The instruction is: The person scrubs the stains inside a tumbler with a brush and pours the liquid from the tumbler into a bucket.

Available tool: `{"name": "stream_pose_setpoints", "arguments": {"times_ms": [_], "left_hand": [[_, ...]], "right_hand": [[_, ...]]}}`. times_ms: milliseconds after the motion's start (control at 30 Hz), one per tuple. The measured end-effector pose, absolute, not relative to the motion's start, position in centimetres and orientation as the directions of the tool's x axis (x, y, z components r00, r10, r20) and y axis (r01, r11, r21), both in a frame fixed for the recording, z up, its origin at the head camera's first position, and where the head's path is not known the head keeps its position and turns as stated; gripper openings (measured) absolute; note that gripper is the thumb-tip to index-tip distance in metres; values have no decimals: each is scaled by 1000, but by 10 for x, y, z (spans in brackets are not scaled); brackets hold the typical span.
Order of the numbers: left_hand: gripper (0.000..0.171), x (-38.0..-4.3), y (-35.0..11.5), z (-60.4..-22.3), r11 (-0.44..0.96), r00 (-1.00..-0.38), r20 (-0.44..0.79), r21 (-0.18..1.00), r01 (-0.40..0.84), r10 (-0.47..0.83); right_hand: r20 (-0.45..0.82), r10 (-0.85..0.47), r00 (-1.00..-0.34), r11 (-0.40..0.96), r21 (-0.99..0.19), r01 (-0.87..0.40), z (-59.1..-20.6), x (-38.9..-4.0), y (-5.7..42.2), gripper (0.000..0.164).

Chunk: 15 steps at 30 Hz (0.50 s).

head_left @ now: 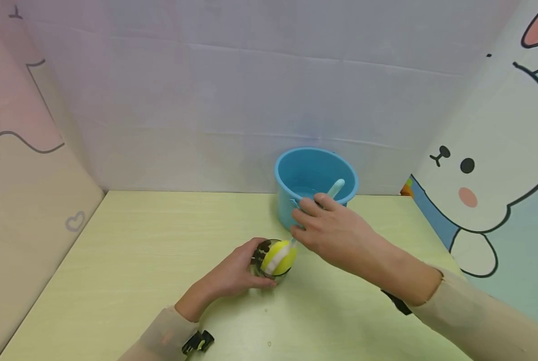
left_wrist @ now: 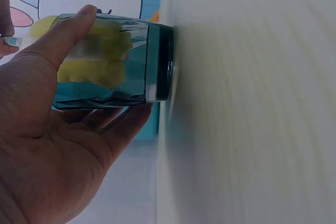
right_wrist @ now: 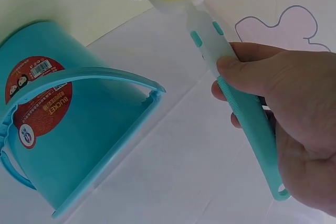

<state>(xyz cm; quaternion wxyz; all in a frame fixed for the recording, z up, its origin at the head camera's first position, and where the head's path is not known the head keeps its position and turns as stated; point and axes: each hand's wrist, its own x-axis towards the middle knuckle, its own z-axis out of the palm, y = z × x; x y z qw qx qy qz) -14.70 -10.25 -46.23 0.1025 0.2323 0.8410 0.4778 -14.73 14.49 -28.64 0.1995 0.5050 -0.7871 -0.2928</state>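
Note:
My left hand (head_left: 239, 271) grips a clear drinking glass (left_wrist: 137, 66) round its side, thumb on one side and fingers on the other. The glass stands upright, its thick base right at the tabletop. My right hand (head_left: 334, 233) holds a sponge cup brush by its teal and white handle (right_wrist: 257, 140), above and to the right of the glass. The brush's yellow and white sponge head (head_left: 282, 258) sits in the glass, bulging at the mouth; through the wall its lower part (left_wrist: 107, 66) shows squeezed inside. The handle slants up and away from the glass.
A blue bucket (head_left: 291, 205) with a red label (right_wrist: 39, 103) stands behind my right hand, near the back wall (head_left: 214, 100). Small wet spots (head_left: 269, 344) mark the pale wooden tabletop (head_left: 138, 250) near me. A wall with a cartoon rabbit (head_left: 499, 150) borders the right side.

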Motion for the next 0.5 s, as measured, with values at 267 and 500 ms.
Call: {"name": "stream_pose_setpoints", "arguments": {"times_ms": [267,500], "left_hand": [[91,-147,-103,-462,441,-869,34,851,283,493],[91,-148,-103,-462,436,-867,31,855,281,498]], "right_hand": [[35,-914,-405,327,654,-682,-289,-150,146,34],[57,-918,-392,332,651,-682,-290,-151,145,30]]}}
